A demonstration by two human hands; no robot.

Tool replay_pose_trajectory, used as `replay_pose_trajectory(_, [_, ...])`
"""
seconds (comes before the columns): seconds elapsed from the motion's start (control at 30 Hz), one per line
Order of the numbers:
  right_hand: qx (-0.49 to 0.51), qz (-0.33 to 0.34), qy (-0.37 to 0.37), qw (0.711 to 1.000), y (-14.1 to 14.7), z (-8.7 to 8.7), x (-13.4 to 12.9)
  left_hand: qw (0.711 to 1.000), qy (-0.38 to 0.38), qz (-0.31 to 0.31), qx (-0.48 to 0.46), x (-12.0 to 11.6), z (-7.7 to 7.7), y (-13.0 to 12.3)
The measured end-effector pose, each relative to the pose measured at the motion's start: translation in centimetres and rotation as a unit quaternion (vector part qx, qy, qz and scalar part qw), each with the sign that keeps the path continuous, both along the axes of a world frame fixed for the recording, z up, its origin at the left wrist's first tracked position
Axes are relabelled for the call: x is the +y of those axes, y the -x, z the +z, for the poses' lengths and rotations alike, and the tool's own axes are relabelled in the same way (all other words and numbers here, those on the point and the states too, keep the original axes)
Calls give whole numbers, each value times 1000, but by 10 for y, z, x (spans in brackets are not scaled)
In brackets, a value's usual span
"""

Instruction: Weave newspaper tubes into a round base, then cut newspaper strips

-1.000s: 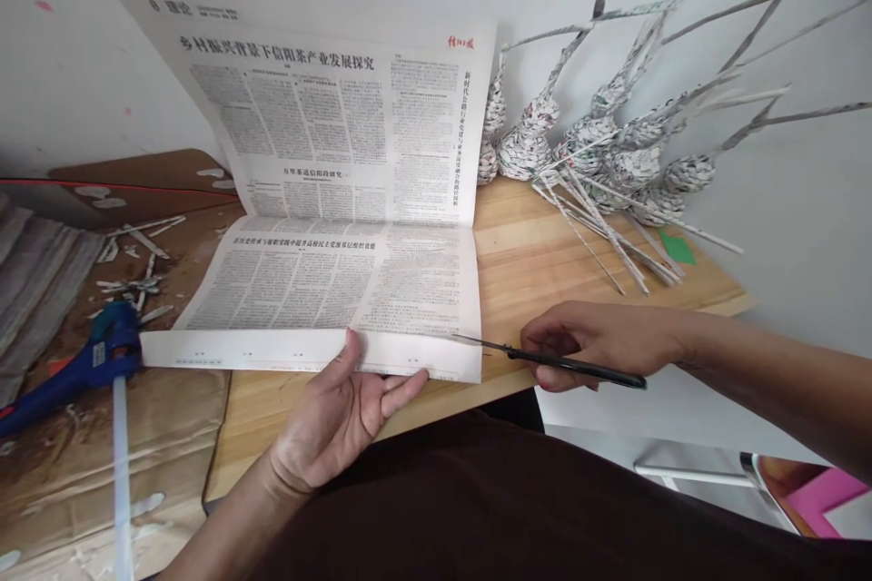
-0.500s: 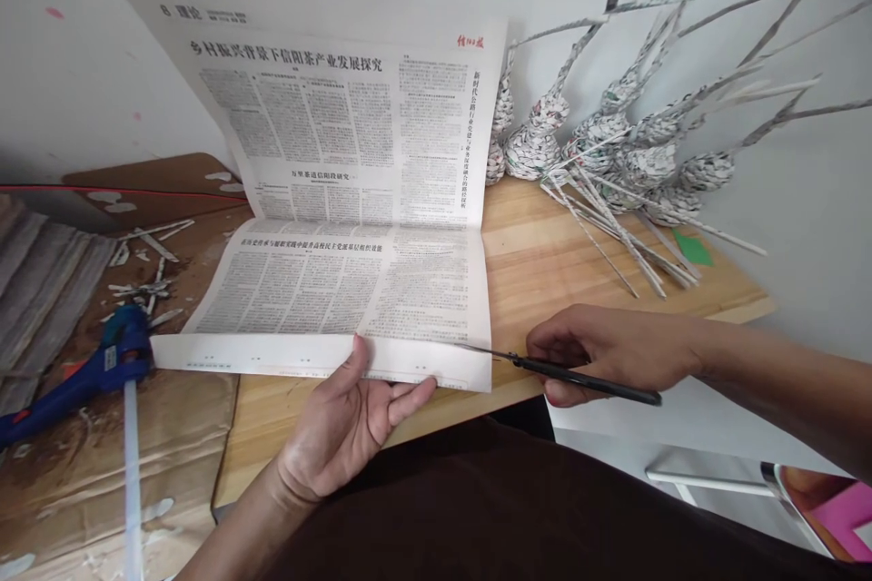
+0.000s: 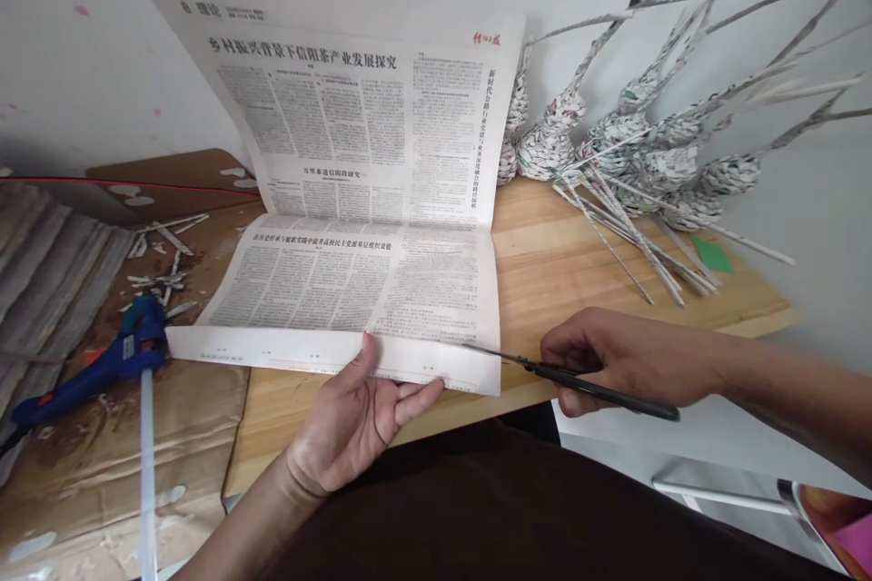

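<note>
A newspaper sheet (image 3: 327, 277) leans up against the wall, its lower part lying on the wooden table. Along the near edge runs a folded-over white strip (image 3: 272, 352). My left hand (image 3: 361, 418) pinches this strip from below, thumb on top and fingers underneath. In my right hand (image 3: 613, 359) is a pair of black scissors (image 3: 599, 388), pointing left. Their thin blades reach the right end of the strip, along its fold line. Part of the scissors' handle is hidden by my fingers.
A blue glue gun (image 3: 133, 349) with a long glue stick lies on cardboard (image 3: 197, 436) at the left, near paper scraps and stacked newspapers (image 3: 54, 272). Woven paper gourd shapes (image 3: 545, 150) and loose rolled paper sticks (image 3: 633, 245) occupy the wooden table's (image 3: 545, 263) back right.
The whole view has shifted, so everything appears slightly further right. My hands and the scissors keep nearly the same place against the newspaper.
</note>
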State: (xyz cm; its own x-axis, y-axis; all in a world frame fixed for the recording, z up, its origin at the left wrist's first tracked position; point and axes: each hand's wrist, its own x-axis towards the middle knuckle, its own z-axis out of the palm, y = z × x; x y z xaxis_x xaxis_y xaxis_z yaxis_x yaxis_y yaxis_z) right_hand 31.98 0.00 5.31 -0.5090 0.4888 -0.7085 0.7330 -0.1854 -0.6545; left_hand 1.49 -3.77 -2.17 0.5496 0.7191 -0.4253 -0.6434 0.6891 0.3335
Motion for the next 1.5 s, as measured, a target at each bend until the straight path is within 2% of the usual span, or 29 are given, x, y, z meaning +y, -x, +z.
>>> replay_pose_trajectory(0.23, [3,-13,15,1000,-4,-4,3,1000,15,4,12,0,1,0])
replay_pose_trajectory(0.37, [12,5,3,1000,-4,-6,5,1000,13,-1,7,0,1,0])
replay_pose_trajectory(0.67, [30,31,-16,999,14,-7,10,1000,-1,-22,-15,0,0,1])
replay_pose_trajectory(1.1, [-1,11,2,1000,11,-4,9,1000,12,-22,-18,1,0,1])
replay_pose_trajectory(1.5, [29,44,26,998,37,1,19,999,14,-38,-22,0,-1,0])
